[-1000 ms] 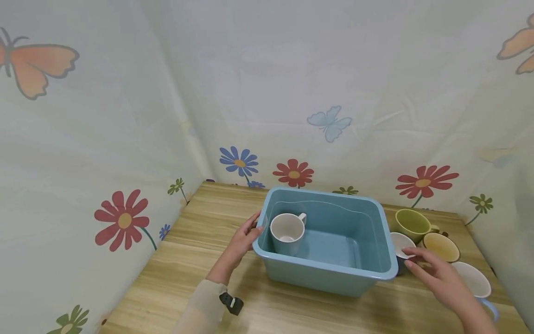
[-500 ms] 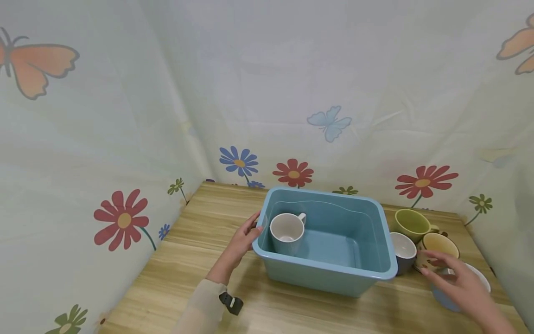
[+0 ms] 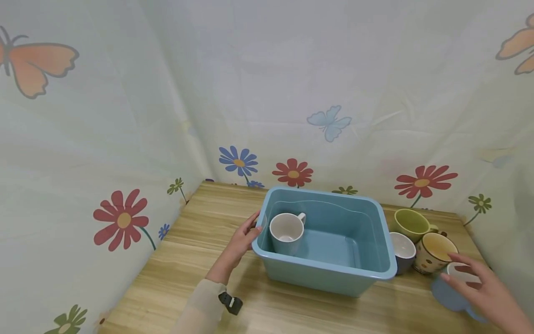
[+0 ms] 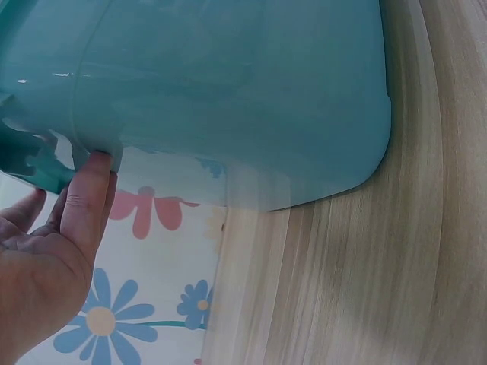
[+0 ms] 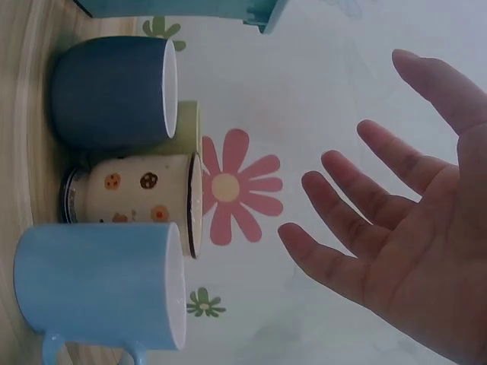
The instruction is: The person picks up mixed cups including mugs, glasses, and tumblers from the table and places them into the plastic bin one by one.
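My left hand [image 3: 240, 242] holds the left rim of a blue plastic bin [image 3: 310, 274], thumb over the edge and fingers outside; the left wrist view shows its fingertips at the bin [image 4: 228, 91]. Inside the bin, at its left, stands a white mug [image 3: 287, 232]. My right hand [image 3: 484, 287] hovers over a light blue mug [image 3: 448, 294], fingers spread and holding nothing. In the right wrist view the hand [image 5: 403, 228] is apart from the light blue mug [image 5: 99, 281], whose handle points away from the other mugs.
Right of the bin stand a dark grey-blue cup [image 3: 403, 260], a green mug [image 3: 410, 222] and a cream patterned mug [image 3: 434, 255], close together. Behind the wooden table [image 3: 200, 218] hangs a curtain [image 3: 267, 93] with flowers and butterflies.
My right hand has moved right, from beside the dark cup, past the patterned mug, to above the light blue mug. The left hand and the bin have stayed put.
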The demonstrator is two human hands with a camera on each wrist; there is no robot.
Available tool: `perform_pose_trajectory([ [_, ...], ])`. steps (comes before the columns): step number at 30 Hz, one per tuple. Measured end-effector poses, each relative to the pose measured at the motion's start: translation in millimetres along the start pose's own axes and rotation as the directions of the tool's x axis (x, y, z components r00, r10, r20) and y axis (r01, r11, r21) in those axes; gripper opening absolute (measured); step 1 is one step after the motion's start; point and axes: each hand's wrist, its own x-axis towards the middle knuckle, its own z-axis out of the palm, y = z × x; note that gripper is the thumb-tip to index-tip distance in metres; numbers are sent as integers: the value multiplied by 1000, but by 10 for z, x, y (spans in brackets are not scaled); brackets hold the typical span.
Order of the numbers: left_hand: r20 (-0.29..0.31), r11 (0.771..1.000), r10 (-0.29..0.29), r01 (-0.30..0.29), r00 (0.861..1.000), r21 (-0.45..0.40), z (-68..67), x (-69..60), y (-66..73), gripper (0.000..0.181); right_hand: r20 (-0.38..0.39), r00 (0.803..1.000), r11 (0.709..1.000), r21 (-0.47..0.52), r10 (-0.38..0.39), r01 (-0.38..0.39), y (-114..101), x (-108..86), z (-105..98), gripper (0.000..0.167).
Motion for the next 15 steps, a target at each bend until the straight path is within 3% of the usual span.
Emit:
perform_pose_trajectory([
  [5, -14, 1000, -10, 10, 1000, -5, 5, 0, -2, 59, 80, 994, 996, -46, 73, -70, 11, 5, -107, 74],
  [10, -18, 1000, -15, 15, 1000, -1, 6, -7, 12, 58, 120, 988, 993, -83, 92, -82, 37, 15, -168, 80],
  [13, -20, 1000, -20, 21, 1000, 2, 5, -13, 25, 58, 106, 993, 994, -102, 59, -48, 74, 17, -171, 80],
  [15, -22, 1000, -24, 24, 999, 4, 6, -17, 32, 58, 55, 999, 993, -116, 1, 5, 118, 17, -158, 77],
])
